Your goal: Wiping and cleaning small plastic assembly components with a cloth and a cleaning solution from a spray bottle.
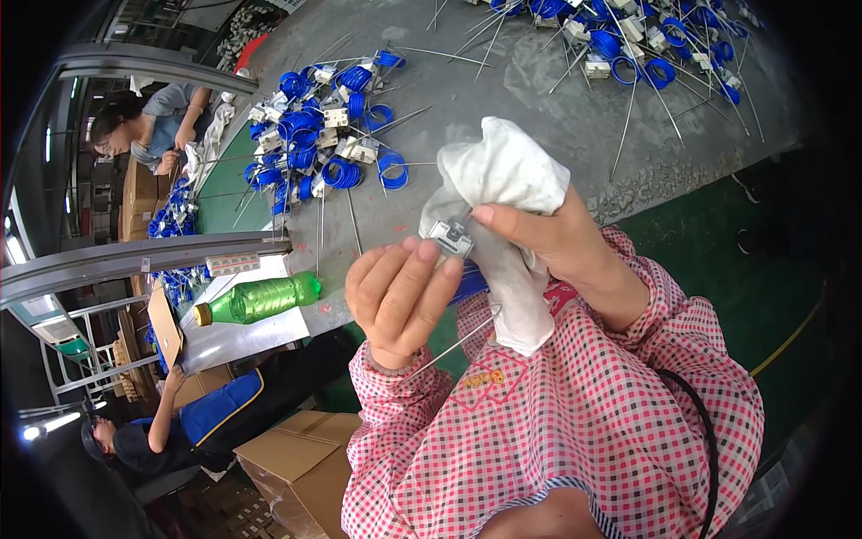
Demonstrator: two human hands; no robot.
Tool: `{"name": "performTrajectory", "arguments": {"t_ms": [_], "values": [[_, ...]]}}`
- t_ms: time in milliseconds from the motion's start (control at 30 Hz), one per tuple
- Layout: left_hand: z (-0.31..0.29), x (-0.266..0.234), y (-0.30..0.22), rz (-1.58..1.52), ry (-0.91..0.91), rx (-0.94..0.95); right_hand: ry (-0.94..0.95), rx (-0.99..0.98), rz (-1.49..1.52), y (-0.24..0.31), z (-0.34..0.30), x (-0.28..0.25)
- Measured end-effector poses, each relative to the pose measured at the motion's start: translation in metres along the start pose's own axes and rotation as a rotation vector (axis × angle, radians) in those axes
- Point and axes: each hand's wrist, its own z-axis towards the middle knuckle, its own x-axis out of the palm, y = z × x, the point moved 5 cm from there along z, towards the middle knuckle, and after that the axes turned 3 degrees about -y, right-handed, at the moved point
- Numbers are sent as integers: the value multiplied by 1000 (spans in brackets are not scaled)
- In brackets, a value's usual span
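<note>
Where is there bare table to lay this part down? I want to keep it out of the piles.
The grey table is bare between the left pile of blue coils and the far-right pile, just beyond the white cloth held by the right hand. Only a few loose thin rods cross it. Both piles are crowded. The green bottle takes the near-left corner.

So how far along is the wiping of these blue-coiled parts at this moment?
Done: cannot tell; no separate finished pile shows. In hand: the left hand grips one small metal-block part with its thin rod, while the right hand presses a white cloth to it. Left: two heaps of blue-coiled parts on the grey table.
</note>
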Motion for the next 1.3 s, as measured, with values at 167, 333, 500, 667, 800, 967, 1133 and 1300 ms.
{"name": "performTrajectory", "arguments": {"t_ms": [167, 333, 500, 667, 800, 967, 1133, 1300], "values": [[-1, 1, 1, 3, -8, 9, -17, 15, -16, -1, 0, -2], [-2, 0, 2, -3, -6, -4, -20, 8, -30, -1, 0, 0], [-2, 1, 2, -9, -7, -4, -4, -11, 3, 1, 0, 3], [-2, 0, 3, -8, -4, -16, 0, 1, -25, -1, 1, -1], [-2, 1, 3, 6, -8, -8, -22, -56, -111, 0, 2, -4], [-2, -3, 8, 41, -18, -38, -174, 85, 145, 2, 2, -10], [-2, -1, 9, 61, -44, -28, -26, -245, -204, 18, -1, -1], [-3, 0, 9, 53, -19, -7, -27, -212, -320, 14, 3, -2]]}}
